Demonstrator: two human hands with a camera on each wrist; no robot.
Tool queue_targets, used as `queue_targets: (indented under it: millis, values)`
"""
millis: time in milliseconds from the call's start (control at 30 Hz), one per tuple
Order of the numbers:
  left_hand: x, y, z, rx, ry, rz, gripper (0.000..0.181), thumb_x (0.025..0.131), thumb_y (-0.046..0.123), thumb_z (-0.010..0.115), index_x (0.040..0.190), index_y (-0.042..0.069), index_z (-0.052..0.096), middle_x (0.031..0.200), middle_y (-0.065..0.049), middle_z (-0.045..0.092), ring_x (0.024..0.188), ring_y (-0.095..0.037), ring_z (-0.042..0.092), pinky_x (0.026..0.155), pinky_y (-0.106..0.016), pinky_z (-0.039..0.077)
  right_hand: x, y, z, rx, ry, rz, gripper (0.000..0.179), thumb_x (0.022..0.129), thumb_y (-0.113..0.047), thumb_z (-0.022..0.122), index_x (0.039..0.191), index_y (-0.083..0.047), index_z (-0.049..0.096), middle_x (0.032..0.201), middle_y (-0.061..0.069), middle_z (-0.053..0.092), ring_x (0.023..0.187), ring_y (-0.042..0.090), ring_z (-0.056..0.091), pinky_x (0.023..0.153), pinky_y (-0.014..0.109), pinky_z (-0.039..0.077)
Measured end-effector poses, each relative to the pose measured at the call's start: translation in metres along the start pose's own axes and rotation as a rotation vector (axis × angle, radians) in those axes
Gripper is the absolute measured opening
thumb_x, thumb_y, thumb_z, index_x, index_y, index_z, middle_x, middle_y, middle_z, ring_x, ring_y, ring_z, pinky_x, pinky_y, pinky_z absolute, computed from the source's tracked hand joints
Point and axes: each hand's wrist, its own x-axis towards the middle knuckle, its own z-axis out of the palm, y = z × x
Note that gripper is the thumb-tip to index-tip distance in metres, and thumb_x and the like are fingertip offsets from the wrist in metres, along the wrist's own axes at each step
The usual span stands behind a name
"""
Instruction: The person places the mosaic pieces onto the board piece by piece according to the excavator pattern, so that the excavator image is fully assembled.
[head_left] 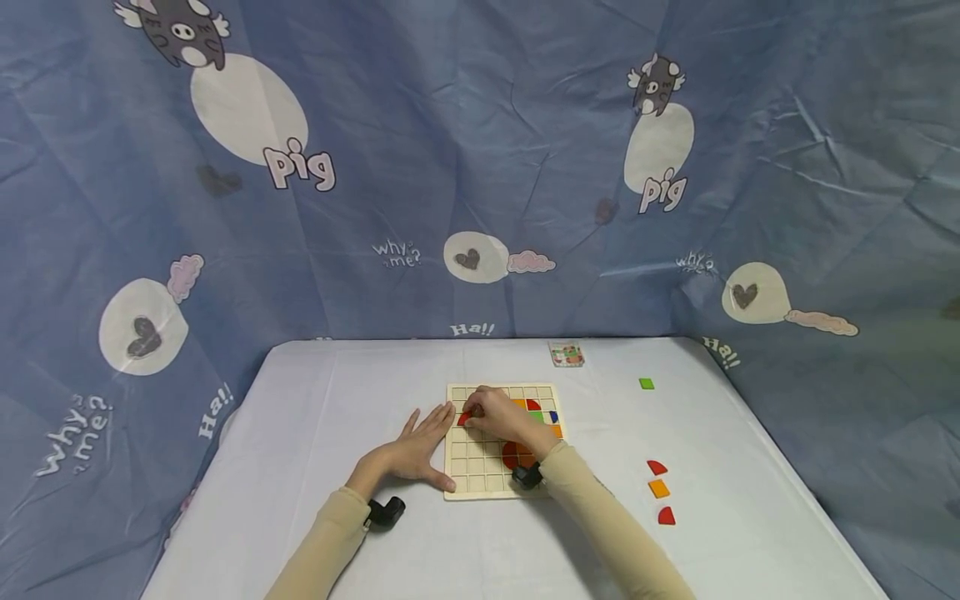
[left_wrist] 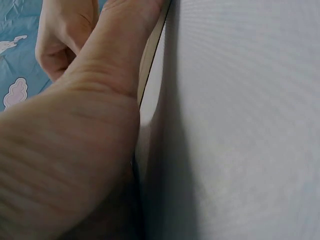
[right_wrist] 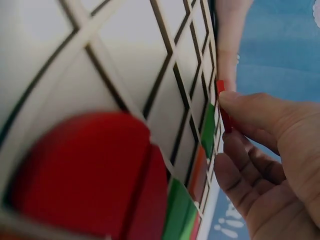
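Note:
A pale wooden grid board point(head_left: 476, 475) lies on the white table, with red, orange, green and blue pieces set in some of its squares. My right hand point(head_left: 501, 414) reaches over the board and pinches a red quarter-circle piece point(right_wrist: 223, 107) between thumb and fingers, close over the upper left squares. In the right wrist view, red rounded pieces point(right_wrist: 90, 170) fill cells near the camera, with green pieces point(right_wrist: 208, 127) farther along. My left hand point(head_left: 420, 450) lies with fingers spread at the board's left edge, its thumb by the lower left corner.
To the right of the board lie a green square point(head_left: 647, 383), a red quarter circle point(head_left: 657, 467), an orange square point(head_left: 659, 488) and another red quarter circle point(head_left: 667, 517). A small patterned card point(head_left: 566, 354) sits near the back edge. A blue printed cloth point(head_left: 450, 167) hangs behind the table.

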Motion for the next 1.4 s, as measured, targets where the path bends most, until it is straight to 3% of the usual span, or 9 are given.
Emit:
queue_targets:
  millis: [433, 733, 933, 1133, 1400]
  values:
    - [0.003, 0.000, 0.000, 0.011, -0.007, -0.003, 0.131, 0.070, 0.070, 0.069, 0.154, 0.004, -0.007, 0.162, -0.014, -0.010, 0.151, -0.031, -0.006, 0.118, -0.060, -0.009, 0.010, 0.002, 0.007, 0.045, -0.030, 0.051, 0.017, 0.088, -0.020, 0.072, 0.103, -0.012, 0.070, 0.101, -0.003, 0.065, 0.094, 0.009, 0.061, 0.088, 0.025, 0.052]
    - [0.004, 0.000, 0.001, 0.001, 0.002, 0.012, 0.130, 0.071, 0.071, 0.068, 0.154, 0.006, -0.007, 0.163, -0.012, -0.009, 0.151, -0.031, -0.005, 0.118, -0.061, -0.008, 0.012, -0.002, 0.003, -0.021, -0.101, 0.078, 0.015, 0.087, -0.016, 0.072, 0.102, -0.013, 0.070, 0.103, -0.003, 0.064, 0.092, 0.009, 0.059, 0.087, 0.025, 0.052]
    - [0.004, 0.001, 0.000, 0.008, -0.002, -0.010, 0.129, 0.070, 0.071, 0.069, 0.155, 0.006, -0.005, 0.163, -0.011, -0.009, 0.151, -0.029, -0.006, 0.118, -0.059, -0.009, 0.010, -0.002, 0.002, -0.009, -0.076, 0.056, 0.020, 0.088, -0.017, 0.071, 0.108, -0.013, 0.069, 0.105, -0.004, 0.066, 0.092, 0.008, 0.059, 0.087, 0.025, 0.051]
    - [0.002, 0.000, 0.001, 0.025, 0.007, -0.009, 0.129, 0.069, 0.072, 0.068, 0.155, 0.005, -0.002, 0.163, -0.012, -0.007, 0.151, -0.030, -0.004, 0.118, -0.059, -0.008, -0.014, 0.001, -0.013, 0.111, 0.002, 0.036, 0.021, 0.090, -0.016, 0.069, 0.109, -0.009, 0.068, 0.103, 0.000, 0.065, 0.086, 0.010, 0.057, 0.075, 0.021, 0.051]
    - [0.002, 0.002, 0.001, 0.021, 0.019, -0.034, 0.132, 0.066, 0.075, 0.069, 0.155, 0.005, 0.002, 0.163, -0.010, -0.004, 0.151, -0.029, -0.003, 0.119, -0.057, -0.007, -0.083, 0.024, -0.042, 0.183, 0.073, 0.156, 0.018, 0.089, -0.020, 0.070, 0.100, -0.008, 0.064, 0.092, -0.004, 0.061, 0.079, 0.010, 0.054, 0.068, 0.022, 0.049]
